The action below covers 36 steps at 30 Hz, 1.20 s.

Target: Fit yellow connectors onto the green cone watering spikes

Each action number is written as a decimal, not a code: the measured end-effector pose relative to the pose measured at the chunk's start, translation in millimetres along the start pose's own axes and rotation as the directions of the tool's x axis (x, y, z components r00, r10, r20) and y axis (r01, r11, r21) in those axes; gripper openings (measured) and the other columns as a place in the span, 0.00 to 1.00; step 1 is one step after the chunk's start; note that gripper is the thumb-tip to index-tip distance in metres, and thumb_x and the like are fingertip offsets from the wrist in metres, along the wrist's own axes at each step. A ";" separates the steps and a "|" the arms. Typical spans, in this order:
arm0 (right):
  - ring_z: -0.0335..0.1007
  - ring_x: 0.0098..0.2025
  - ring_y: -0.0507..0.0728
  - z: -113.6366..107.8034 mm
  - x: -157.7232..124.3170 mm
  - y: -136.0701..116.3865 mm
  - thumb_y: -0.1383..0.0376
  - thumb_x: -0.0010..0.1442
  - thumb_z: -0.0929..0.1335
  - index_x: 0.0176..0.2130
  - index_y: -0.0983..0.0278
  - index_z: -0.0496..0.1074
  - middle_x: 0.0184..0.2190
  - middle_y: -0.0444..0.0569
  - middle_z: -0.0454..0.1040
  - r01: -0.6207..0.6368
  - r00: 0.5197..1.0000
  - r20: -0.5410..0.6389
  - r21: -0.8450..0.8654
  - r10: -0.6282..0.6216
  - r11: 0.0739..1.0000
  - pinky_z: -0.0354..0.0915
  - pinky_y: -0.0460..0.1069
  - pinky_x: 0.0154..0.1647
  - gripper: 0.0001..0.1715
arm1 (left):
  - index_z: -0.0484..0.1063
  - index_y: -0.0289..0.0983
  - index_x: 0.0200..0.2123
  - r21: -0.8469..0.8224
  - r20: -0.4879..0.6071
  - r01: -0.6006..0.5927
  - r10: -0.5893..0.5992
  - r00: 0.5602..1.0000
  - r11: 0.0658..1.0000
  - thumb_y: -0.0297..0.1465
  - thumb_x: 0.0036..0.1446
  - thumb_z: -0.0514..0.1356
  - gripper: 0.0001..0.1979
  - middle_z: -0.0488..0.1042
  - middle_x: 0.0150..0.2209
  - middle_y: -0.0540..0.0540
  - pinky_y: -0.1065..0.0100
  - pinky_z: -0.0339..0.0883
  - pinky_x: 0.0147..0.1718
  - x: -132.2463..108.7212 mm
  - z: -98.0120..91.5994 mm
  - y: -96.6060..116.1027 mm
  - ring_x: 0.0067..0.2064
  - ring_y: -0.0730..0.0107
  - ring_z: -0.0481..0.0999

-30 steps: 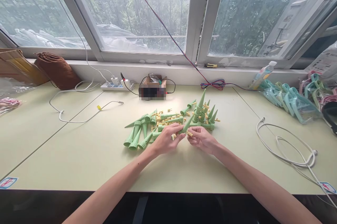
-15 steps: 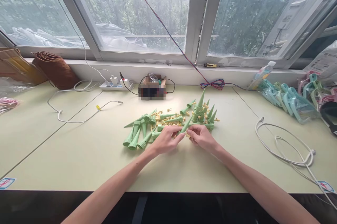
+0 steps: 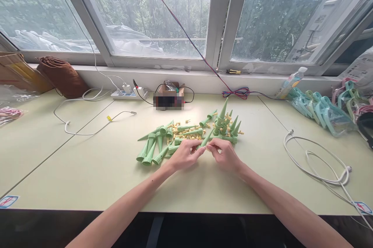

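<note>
My left hand [image 3: 185, 155] is closed round the wide end of a green plastic cone spike [image 3: 206, 139], whose tip points up and away. My right hand [image 3: 224, 155] is closed in a pinch against the same spike near the left fingers; the small yellow piece it held is hidden by the fingers. Just beyond both hands lies a pile of green cone spikes [image 3: 154, 145] and small yellow pieces [image 3: 186, 130]. Several spikes stand upright in a cluster [image 3: 225, 123] behind my right hand.
The pale green table [image 3: 87, 170] carries a white cable [image 3: 317, 162] at right, another white cable [image 3: 87, 123] and a power strip [image 3: 128, 93] at left. Bagged teal clips [image 3: 320, 110] lie far right, a brown pouch [image 3: 62, 77] far left, windows behind.
My right hand has moved left to meet the left hand at the spike. The yellow piece seen in its fingers a second ago no longer shows.
</note>
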State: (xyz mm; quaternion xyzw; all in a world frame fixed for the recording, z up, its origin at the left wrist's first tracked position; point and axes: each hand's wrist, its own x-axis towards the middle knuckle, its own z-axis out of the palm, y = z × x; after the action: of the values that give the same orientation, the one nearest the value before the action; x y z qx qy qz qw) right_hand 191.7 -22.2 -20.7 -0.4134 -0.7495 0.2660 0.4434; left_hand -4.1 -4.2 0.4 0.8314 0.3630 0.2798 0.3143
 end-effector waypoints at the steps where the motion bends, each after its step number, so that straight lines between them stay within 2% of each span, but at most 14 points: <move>1: 0.57 0.24 0.53 -0.8 0.2 -1.4 0.60 0.66 0.65 0.27 0.62 0.68 0.22 0.45 0.65 -0.030 1.000 0.007 0.030 0.030 0.999 0.54 0.48 0.25 0.17 | 0.67 0.34 0.26 -0.010 0.001 -0.002 0.002 1.000 1.000 0.38 0.66 0.52 0.19 0.62 0.23 0.53 0.71 0.52 0.28 -0.1 -0.4 0.0 0.26 0.76 0.59; 4: 0.57 0.23 0.52 -2.0 0.7 -3.4 0.56 0.66 0.66 0.26 0.63 0.68 0.20 0.44 0.64 -0.142 0.989 0.058 0.169 0.134 0.975 0.53 0.48 0.24 0.19 | 0.72 0.34 0.29 -0.036 0.004 -0.018 0.018 1.000 0.999 0.38 0.67 0.52 0.18 0.67 0.25 0.51 0.71 0.56 0.29 -0.2 -2.6 1.1 0.28 0.75 0.63; 6: 0.55 0.20 0.50 -2.4 1.4 -2.9 0.53 0.65 0.66 0.27 0.63 0.67 0.19 0.42 0.62 -0.242 0.970 0.108 0.308 0.218 0.920 0.53 0.48 0.22 0.21 | 0.75 0.34 0.33 -0.056 0.008 -0.038 0.038 0.999 0.998 0.37 0.67 0.53 0.16 0.70 0.27 0.50 0.71 0.58 0.31 -0.1 -4.2 2.2 0.29 0.74 0.65; 8: 0.54 0.19 0.49 -2.8 2.7 -1.7 0.51 0.64 0.68 0.28 0.63 0.67 0.18 0.40 0.61 -0.323 0.946 0.163 0.456 0.279 0.829 0.52 0.47 0.21 0.21 | 0.76 0.36 0.42 -0.087 0.007 -0.065 0.066 0.998 0.994 0.36 0.66 0.54 0.14 0.74 0.32 0.48 0.71 0.61 0.33 0.3 -5.1 3.0 0.32 0.72 0.68; 11: 0.53 0.18 0.47 -3.8 5.4 0.3 0.50 0.61 0.70 0.27 0.64 0.67 0.18 0.39 0.59 -0.410 0.912 0.277 0.644 0.303 0.646 0.49 0.46 0.20 0.22 | 0.74 0.37 0.51 -0.126 -0.018 -0.109 0.108 0.994 0.986 0.35 0.66 0.55 0.15 0.77 0.38 0.45 0.69 0.65 0.37 1.2 -4.3 2.9 0.36 0.69 0.71; 14: 0.51 0.18 0.46 -4.0 7.5 1.1 0.50 0.57 0.73 0.25 0.64 0.64 0.18 0.37 0.57 -0.485 0.873 0.377 0.738 0.310 0.469 0.44 0.45 0.19 0.25 | 0.74 0.37 0.53 -0.133 -0.055 -0.137 0.131 0.990 0.982 0.35 0.66 0.55 0.16 0.76 0.38 0.44 0.68 0.66 0.38 1.8 -2.2 1.9 0.37 0.67 0.72; 16: 0.50 0.19 0.46 -3.3 7.8 1.1 0.50 0.56 0.74 0.25 0.64 0.64 0.18 0.37 0.56 -0.503 0.861 0.394 0.750 0.321 0.430 0.42 0.44 0.19 0.26 | 0.74 0.36 0.52 -0.135 -0.059 -0.140 0.134 0.989 0.981 0.34 0.66 0.55 0.15 0.76 0.38 0.44 0.67 0.66 0.39 1.8 -1.0 1.2 0.37 0.67 0.72; 22: 0.50 0.19 0.46 -0.3 6.5 0.6 0.49 0.55 0.74 0.23 0.64 0.63 0.18 0.38 0.58 -0.505 0.860 0.392 0.747 0.327 0.432 0.43 0.45 0.20 0.27 | 0.76 0.36 0.49 -0.118 -0.060 -0.075 0.068 0.996 0.990 0.35 0.67 0.54 0.15 0.76 0.33 0.46 0.69 0.64 0.35 0.8 -0.7 3.0 0.33 0.69 0.70; 30: 0.50 0.19 0.46 0.2 6.5 -1.5 0.49 0.53 0.75 0.23 0.64 0.63 0.18 0.38 0.58 -0.542 0.837 0.407 0.711 0.366 0.448 0.44 0.45 0.20 0.27 | 0.79 0.36 0.42 -0.130 0.033 0.032 -0.028 0.999 0.991 0.39 0.65 0.53 0.18 0.73 0.28 0.49 0.71 0.63 0.31 3.2 -9.5 11.4 0.30 0.72 0.68; 33: 0.51 0.19 0.46 1.0 6.2 -0.3 0.48 0.54 0.74 0.23 0.64 0.65 0.17 0.38 0.59 -0.533 0.845 0.385 0.677 0.373 0.508 0.45 0.45 0.19 0.26 | 0.79 0.35 0.38 -0.114 0.063 0.054 -0.047 0.997 0.992 0.41 0.64 0.53 0.19 0.71 0.25 0.49 0.72 0.61 0.29 4.3 -12.4 12.0 0.28 0.72 0.67; 36: 0.51 0.17 0.47 1.7 5.7 1.6 0.49 0.56 0.73 0.25 0.64 0.67 0.17 0.39 0.61 -0.489 0.872 0.329 0.594 0.362 0.638 0.48 0.45 0.17 0.24 | 0.78 0.34 0.32 -0.081 0.078 0.060 -0.053 0.995 0.995 0.42 0.63 0.54 0.19 0.66 0.21 0.51 0.72 0.58 0.26 4.4 -13.3 10.5 0.26 0.73 0.64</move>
State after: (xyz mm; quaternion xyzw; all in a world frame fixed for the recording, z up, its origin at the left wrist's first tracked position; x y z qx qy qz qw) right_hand 189.3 -16.6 -20.3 -0.3689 -0.5231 0.6463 0.4153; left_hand -6.3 -2.2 17.7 0.8170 0.3623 0.2537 0.3699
